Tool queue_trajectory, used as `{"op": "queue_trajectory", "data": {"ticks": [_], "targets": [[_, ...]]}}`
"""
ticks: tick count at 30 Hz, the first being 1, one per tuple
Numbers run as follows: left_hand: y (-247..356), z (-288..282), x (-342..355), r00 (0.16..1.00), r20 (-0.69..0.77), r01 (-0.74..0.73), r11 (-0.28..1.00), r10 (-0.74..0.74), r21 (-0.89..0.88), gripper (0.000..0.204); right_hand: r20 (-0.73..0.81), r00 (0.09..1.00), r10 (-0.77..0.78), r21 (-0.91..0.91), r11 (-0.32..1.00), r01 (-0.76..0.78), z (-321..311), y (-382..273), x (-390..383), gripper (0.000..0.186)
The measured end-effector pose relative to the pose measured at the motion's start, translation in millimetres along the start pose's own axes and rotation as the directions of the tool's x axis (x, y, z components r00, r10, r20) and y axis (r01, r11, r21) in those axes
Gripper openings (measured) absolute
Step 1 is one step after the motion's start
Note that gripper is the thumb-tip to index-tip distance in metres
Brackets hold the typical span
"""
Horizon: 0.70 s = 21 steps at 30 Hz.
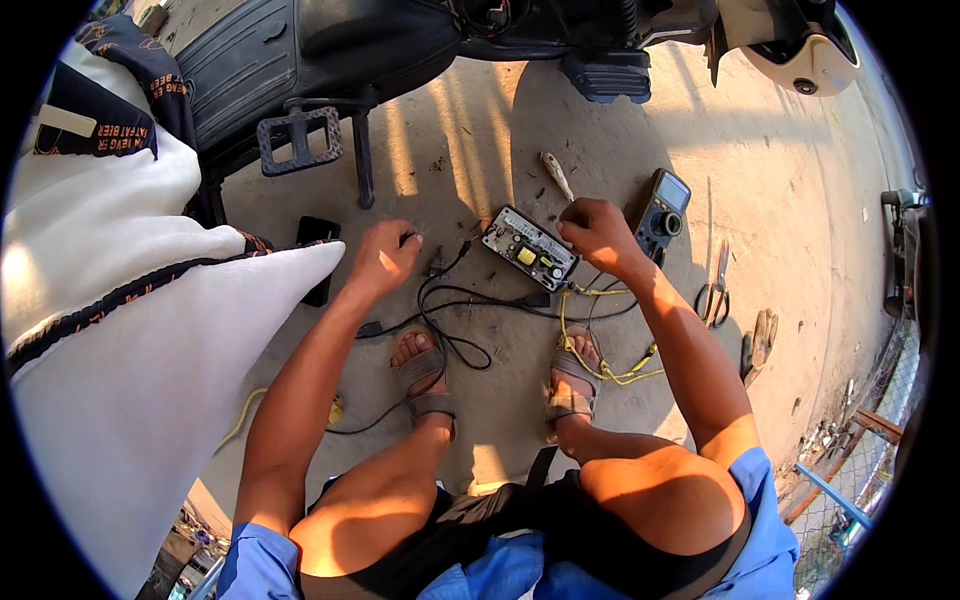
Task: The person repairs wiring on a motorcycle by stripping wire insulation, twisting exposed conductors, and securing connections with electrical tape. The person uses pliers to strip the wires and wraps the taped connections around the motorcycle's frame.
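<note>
An opened charger-like case with a bare circuit board (512,246) lies on the ground ahead of my feet. My right hand (604,236) is closed at the board's right edge; whatever its fingers pinch is hidden. To the left of the board, my left hand (383,260) hovers with curled fingers around a small dark thing too small to name. A black cable (470,296) loops below the board, and yellow wire (622,376) lies by my right foot. Just beyond my right hand rests a multimeter (664,208) with a dial and screen. A pale-handled screwdriver (557,175) lies behind the board.
A parked two-wheeler with a black seat (380,40) and pedal (300,140) spans the far side. White cloth (150,400) hangs at left, near a dark flat phone-like thing (318,250). Scissors (718,288) and a worn glove-like item (762,345) lie at right. A helmet (815,65) hangs far right.
</note>
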State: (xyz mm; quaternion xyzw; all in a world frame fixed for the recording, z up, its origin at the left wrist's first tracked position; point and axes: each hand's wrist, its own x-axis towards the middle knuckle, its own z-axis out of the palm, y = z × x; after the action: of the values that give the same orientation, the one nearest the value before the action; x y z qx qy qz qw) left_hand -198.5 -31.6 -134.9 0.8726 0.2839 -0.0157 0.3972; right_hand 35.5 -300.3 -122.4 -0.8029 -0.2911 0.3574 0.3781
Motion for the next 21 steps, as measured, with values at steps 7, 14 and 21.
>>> {"op": "queue_trajectory", "data": {"ticks": [7,14,21], "targets": [[-41,20,-25,0.993,0.117,0.020,0.992,-0.034,0.123,0.025,0.034,0.999,0.024,-0.124,0.992,-0.020,17,23,-33,0.023],[-55,11,-47,0.972,0.166,0.138,0.979,-0.163,0.152,0.025,0.205,0.961,-0.186,-0.570,0.775,0.272,84,34,-69,0.013],[-68,30,-58,0.970,0.170,0.142,0.974,-0.173,0.178,0.028,0.205,0.966,-0.156,-0.746,0.615,0.258,122,38,-65,0.014]]}}
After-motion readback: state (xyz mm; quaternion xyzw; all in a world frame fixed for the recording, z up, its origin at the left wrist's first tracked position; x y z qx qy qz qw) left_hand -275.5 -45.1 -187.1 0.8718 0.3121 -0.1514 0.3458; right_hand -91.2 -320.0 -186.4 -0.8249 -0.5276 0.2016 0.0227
